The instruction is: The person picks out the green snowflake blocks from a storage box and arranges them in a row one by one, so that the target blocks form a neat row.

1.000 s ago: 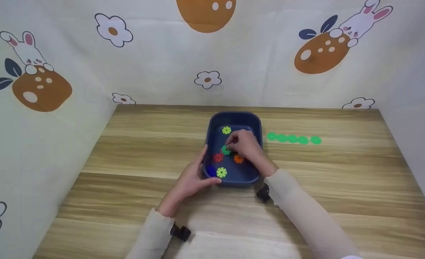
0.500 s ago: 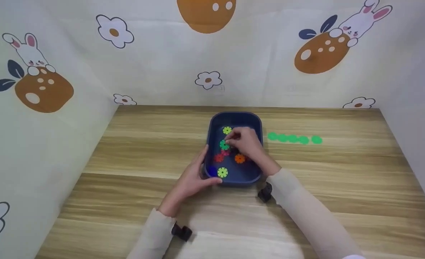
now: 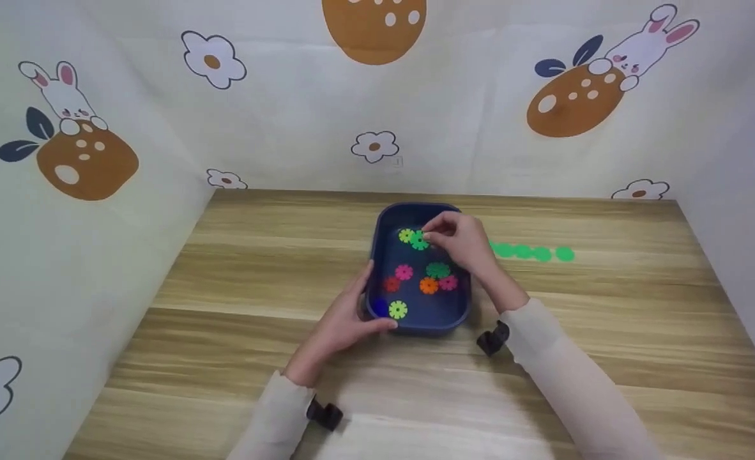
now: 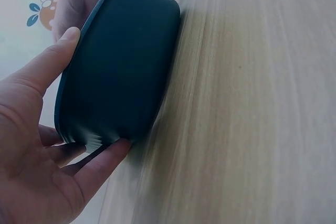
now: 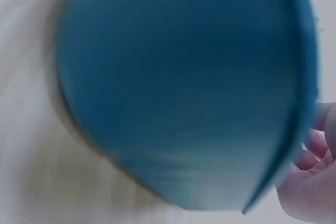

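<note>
In the head view, a dark blue plastic tub (image 3: 434, 314) stands on the table. My left hand (image 3: 344, 319) holds its near left corner, the thumb (image 4: 59, 56) at the rim and the fingers along the wall. Over the tub's far part, my right hand (image 3: 465, 241) pinches a green snowflake-shaped disc (image 3: 419, 241) between thumb and fingertips. That disc overlaps a yellow disc (image 3: 405, 236) in this view. Lower in the tub lie another green disc (image 3: 437, 270), an orange disc (image 3: 428, 285), a red disc (image 3: 391, 284) and a blue piece (image 3: 380, 308).
To the right of the tub, a row of green discs (image 3: 523, 252) lies on the wooden table (image 3: 250, 268), partly hidden by my right hand. More discs in the tub are a near yellow one (image 3: 398, 310) and two pink ones. A patterned cloth (image 3: 301, 121) hangs behind.
The right hand has moved away from me and rightward with the green disc, uncovering a green and a pink disc in the tub. My left hand stays at the corner.
</note>
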A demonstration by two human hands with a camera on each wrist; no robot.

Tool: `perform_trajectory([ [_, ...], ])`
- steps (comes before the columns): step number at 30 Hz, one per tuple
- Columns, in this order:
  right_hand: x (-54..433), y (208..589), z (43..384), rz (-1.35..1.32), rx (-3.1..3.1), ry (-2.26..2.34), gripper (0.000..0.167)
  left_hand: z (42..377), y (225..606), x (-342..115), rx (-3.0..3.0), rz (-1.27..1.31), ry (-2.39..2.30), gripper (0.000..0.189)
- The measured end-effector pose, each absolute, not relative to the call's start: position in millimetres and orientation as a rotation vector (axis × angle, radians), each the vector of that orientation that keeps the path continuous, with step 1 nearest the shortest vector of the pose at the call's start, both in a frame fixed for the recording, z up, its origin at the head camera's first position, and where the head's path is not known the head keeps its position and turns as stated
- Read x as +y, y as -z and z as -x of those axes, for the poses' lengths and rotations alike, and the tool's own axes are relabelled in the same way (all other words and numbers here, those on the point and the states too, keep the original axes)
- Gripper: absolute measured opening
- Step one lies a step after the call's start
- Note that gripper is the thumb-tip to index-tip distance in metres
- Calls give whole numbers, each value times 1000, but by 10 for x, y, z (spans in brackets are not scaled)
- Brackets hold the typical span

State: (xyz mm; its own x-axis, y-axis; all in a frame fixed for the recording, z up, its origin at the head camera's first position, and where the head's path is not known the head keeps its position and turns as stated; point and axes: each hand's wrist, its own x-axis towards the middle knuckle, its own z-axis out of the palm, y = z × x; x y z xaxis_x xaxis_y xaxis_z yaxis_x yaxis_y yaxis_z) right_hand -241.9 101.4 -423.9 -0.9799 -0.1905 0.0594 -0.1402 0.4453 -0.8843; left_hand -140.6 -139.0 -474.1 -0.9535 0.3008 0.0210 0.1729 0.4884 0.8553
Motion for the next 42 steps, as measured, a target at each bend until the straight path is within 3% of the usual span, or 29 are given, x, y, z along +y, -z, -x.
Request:
perform_trajectory([
  [24, 2213, 3994, 2454, 133, 2733, 1730, 24, 1392, 4731, -1380, 2617, -372, -1440, 112],
  [42, 3039, 4216, 2376, -134, 2789, 1732, 27, 1409, 4731, -1376, 2615, -381, -1429, 112],
])
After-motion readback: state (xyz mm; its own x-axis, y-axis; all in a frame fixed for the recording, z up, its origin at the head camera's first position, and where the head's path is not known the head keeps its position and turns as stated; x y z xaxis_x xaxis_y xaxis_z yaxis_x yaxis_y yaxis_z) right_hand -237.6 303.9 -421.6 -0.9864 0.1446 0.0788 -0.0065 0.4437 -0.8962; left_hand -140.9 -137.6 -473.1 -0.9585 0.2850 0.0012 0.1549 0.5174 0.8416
